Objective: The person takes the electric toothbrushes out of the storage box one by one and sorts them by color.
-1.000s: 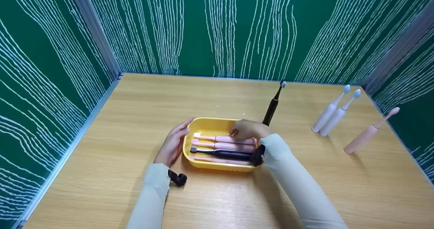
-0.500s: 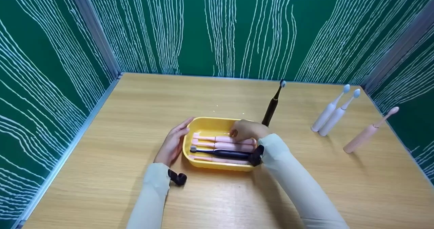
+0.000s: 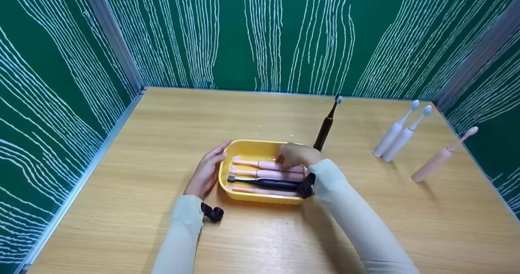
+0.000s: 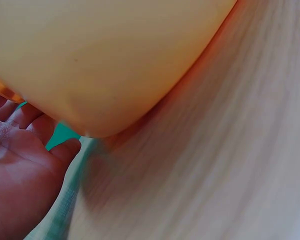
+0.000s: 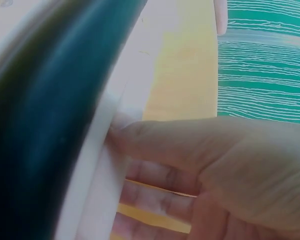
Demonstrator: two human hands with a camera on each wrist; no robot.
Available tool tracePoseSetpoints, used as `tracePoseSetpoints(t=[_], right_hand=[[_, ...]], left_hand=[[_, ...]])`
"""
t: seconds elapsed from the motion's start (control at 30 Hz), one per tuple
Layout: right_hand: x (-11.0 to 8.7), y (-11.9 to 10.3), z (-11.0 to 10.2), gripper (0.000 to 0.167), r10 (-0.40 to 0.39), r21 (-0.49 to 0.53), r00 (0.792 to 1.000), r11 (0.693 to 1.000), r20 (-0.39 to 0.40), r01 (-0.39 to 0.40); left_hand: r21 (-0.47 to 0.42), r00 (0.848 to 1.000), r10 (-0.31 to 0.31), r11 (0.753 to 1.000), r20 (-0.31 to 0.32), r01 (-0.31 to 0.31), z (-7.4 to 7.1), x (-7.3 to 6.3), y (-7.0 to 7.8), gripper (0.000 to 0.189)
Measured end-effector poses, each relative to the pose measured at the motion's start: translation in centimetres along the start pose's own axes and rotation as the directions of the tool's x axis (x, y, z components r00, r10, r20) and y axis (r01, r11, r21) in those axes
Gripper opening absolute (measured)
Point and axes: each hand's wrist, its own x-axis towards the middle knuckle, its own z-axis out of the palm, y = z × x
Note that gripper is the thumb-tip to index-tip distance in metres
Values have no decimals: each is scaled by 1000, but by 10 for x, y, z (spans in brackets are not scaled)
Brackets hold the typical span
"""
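Note:
In the head view a yellow basket (image 3: 252,145) stands mid-table, with electric toothbrushes lying side by side in it. My right hand (image 3: 298,155) reaches inside, thumb and fingers pinching the handle of the farthest pink toothbrush (image 3: 248,163). Nearer lie a second pink toothbrush (image 3: 276,175), a black toothbrush (image 3: 272,184) and another pink toothbrush (image 3: 260,191). My left hand (image 3: 205,172) rests against the basket's left end, fingers extended along the wall. The left wrist view shows its palm (image 4: 20,165) beside the wall. In the right wrist view the dark handle (image 5: 55,115) looms close.
Behind the basket a black toothbrush (image 3: 323,134) stands upright on the wooden table (image 3: 183,119). Two white toothbrushes (image 3: 388,139) and a pink toothbrush (image 3: 432,166) stand at the right. Green walls with white lines (image 3: 231,42) enclose the back and sides.
The farthest pink toothbrush's head has shifted slightly away from me, widening the gap to its neighbour. Both hands stay almost in place.

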Motion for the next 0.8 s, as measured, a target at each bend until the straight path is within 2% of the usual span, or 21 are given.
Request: tracePoseSetpoints(t=[0.13, 0.37, 0.57, 0.73, 0.8], right_hand=[[1, 1, 0, 25, -25, 11, 1000, 1000, 14, 25], [1, 0, -2, 33, -63, -50, 998, 997, 14, 63], [1, 1, -1, 29, -37, -49, 999, 998, 11, 38], [0, 0, -1, 6, 7, -15, 1000, 1000, 14, -7], [-1, -1, -1, 11, 20, -14, 1000, 1000, 10, -20]], left_hand=[[-1, 1000, -1, 1000, 1, 1, 0, 0, 1, 48], [6, 1000, 2, 1000, 10, -2, -1, 2, 1, 49], [18, 1000, 12, 1000, 19, -13, -2, 2, 0, 49], [20, 1000, 14, 1000, 12, -14, -2, 1, 0, 49], [16, 1000, 15, 1000, 11, -15, -2, 1, 0, 49]])
